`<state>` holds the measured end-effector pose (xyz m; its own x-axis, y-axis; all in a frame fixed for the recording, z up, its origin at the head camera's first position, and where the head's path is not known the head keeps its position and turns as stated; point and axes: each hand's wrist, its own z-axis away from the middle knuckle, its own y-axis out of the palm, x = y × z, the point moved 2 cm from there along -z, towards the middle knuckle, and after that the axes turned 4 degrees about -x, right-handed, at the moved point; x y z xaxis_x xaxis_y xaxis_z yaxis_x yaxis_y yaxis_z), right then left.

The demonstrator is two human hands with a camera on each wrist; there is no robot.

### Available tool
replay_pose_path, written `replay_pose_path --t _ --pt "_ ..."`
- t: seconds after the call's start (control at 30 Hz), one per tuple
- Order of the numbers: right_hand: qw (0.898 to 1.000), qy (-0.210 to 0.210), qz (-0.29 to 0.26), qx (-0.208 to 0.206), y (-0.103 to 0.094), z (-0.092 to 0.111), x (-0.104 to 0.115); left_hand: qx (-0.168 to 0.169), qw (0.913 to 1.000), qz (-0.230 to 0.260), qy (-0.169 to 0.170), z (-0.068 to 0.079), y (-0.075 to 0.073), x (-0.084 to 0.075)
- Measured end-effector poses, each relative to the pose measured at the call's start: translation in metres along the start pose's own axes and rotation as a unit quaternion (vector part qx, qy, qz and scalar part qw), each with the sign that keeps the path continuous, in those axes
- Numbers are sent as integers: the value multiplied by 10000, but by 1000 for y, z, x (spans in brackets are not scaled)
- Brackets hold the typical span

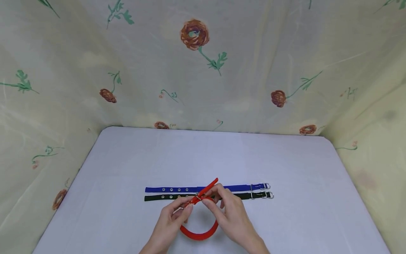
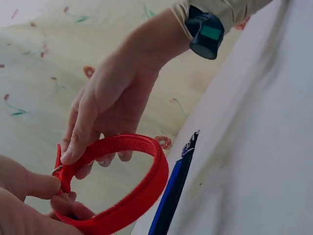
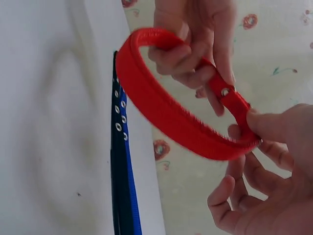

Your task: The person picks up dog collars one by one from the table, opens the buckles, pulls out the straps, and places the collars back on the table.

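A red collar (image 1: 199, 236), closed into a loop through its metal buckle, is held up over the table by both hands. My left hand (image 1: 168, 221) pinches it at the buckle side, thumb on top. My right hand (image 1: 234, 216) pinches the strap near the metal keeper, and the free tip points up and to the right. In the right wrist view, the red collar (image 3: 171, 115) shows a metal eyelet near the buckle. Behind the hands, a blue collar (image 1: 238, 188) and a black collar (image 1: 245, 196) lie flat side by side. The hands partly cover both.
The white table (image 1: 285, 162) has rounded far corners. A cream cloth (image 1: 241, 53) with printed flowers hangs behind it and along both sides. Metal rings of the two flat collars lie to the right, their eyelets to the left.
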<state>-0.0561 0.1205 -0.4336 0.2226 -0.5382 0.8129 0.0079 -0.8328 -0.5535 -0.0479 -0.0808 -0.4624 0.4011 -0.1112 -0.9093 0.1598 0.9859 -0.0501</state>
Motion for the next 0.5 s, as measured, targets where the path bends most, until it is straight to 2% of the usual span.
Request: replay_pose_path --t 0.2,0.37,0.5 --pt "9996 -220 0 183 -3 -1 0 -279 9987 110 -416 -3 3 1" --pt "9990 -206 -84 383 0 0 0 -542 9979 57 -363 -2 2 2" --pt "9990 -96 -50 426 1 1 1 -568 9979 28 -305 -2 2 2"
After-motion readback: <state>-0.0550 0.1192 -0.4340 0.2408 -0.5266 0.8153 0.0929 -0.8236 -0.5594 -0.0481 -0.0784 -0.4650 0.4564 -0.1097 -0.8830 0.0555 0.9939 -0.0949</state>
